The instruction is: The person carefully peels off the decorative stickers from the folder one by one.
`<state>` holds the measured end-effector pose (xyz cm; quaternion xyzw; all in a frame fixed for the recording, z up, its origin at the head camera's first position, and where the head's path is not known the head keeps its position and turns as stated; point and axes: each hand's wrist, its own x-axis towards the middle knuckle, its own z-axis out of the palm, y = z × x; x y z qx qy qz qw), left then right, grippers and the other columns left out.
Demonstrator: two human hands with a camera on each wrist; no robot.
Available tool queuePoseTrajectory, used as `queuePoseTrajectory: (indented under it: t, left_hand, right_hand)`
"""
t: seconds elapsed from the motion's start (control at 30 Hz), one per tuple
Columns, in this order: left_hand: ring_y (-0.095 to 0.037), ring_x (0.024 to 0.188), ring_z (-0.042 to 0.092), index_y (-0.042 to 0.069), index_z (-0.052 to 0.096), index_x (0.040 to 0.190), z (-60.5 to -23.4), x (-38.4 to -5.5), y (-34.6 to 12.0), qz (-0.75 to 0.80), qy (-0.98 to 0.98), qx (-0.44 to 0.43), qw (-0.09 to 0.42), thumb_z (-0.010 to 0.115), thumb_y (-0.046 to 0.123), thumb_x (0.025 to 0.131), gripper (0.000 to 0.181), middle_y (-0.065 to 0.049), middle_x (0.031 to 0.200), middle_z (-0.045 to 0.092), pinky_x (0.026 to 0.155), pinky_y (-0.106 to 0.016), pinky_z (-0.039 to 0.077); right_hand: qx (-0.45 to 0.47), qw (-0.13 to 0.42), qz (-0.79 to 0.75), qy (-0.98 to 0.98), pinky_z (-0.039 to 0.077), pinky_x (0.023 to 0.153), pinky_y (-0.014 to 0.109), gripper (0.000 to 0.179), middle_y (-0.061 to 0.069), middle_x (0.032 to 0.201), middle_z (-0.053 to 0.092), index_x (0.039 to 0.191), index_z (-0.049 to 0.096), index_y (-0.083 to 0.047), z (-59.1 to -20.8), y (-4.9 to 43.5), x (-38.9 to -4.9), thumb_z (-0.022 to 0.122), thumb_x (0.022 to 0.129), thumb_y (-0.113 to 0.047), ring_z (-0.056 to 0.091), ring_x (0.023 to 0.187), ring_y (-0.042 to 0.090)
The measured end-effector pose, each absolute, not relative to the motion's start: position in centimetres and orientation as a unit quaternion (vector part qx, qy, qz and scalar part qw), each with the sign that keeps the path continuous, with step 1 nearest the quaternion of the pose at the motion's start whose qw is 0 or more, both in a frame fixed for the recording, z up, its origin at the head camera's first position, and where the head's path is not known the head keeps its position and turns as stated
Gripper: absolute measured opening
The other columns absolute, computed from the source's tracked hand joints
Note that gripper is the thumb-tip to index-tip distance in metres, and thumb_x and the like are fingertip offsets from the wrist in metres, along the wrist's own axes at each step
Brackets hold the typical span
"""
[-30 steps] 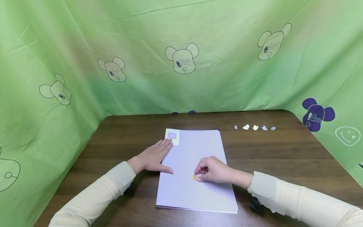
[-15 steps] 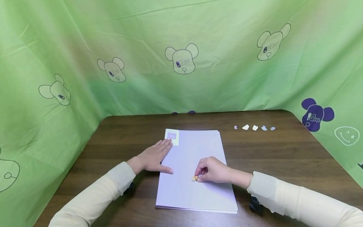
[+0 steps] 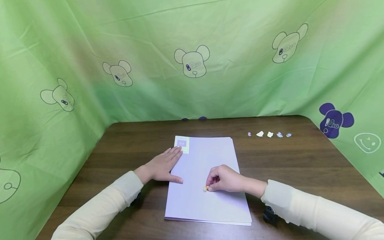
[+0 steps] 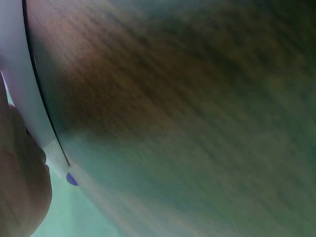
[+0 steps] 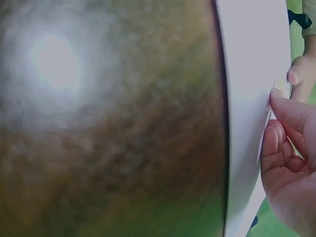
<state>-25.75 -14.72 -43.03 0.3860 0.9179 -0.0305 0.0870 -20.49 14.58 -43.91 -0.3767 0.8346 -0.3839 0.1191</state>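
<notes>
A white paper pad [image 3: 210, 208] lies on the brown table, with a small printed label [image 3: 183, 142] at its far left corner. My left hand [image 3: 163, 165] rests flat on the pad's left edge, fingers straight and thumb spread, fingertips by the label. Over the middle of the pad, my right hand [image 3: 225, 178] pinches a small yellow-orange piece [image 3: 205, 189] between thumb and fingers, down at the paper. Most of that piece hides behind the fingertips, so its kind cannot be told. The right wrist view shows the thumb [image 5: 291, 111] and fingertips close to the pad's surface.
Several small flat cutouts lie in a row at the table's back right, among them a white one [image 3: 260, 134] and a bluish one [image 3: 279, 134]. A green curtain [image 3: 144, 96] with cartoon heads hangs around the table [image 3: 120, 146].
The yellow-orange piece shifts and turns slightly at my right fingertips, showing a little differently. Both hands stay in nearly the same place; the pad has not moved.
</notes>
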Motion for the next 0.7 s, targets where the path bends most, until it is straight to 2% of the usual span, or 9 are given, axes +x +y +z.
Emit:
queuePoseTrajectory:
  t: [0.2,0.43,0.7]
  left_hand:
    - [-0.022,0.148,-0.001,0.003,0.011,0.155,-43.07,-25.76,-14.78,-0.027,0.917,0.388,0.087,0.036,0.086,0.079,0.115,-0.011,0.162,0.001,0.117,-0.036,0.004]
    - [-0.02,0.147,-0.004,0.004,0.009,0.156,-43.18,-25.81,-14.82,-0.024,0.918,0.384,0.093,0.035,0.087,0.079,0.116,-0.01,0.162,-0.001,0.117,-0.035,0.002]
    - [-0.019,0.147,-0.005,0.005,0.008,0.156,-43.23,-25.91,-14.82,-0.03,0.92,0.38,0.093,0.034,0.088,0.078,0.117,-0.008,0.162,-0.002,0.117,-0.034,0.001]
  right_hand:
    - [-0.37,0.124,-0.395,0.832,0.048,0.063,0.021,0.011,-0.012,0.073,0.061,0.077,0.074,-0.013,-43.79,14.61,-20.51,0.08,0.078,-0.003,0.053,0.068,0.002]
    - [-0.352,0.164,-0.417,0.822,0.044,0.061,0.02,0.004,-0.009,0.068,0.065,0.078,0.075,-0.008,-43.66,14.65,-20.87,0.079,0.079,-0.007,0.052,0.064,0.003]
    - [-0.322,0.194,-0.447,0.812,0.041,0.056,0.018,0.005,-0.006,0.066,0.063,0.079,0.074,-0.008,-43.61,14.62,-21.19,0.077,0.081,-0.005,0.05,0.06,0.004]
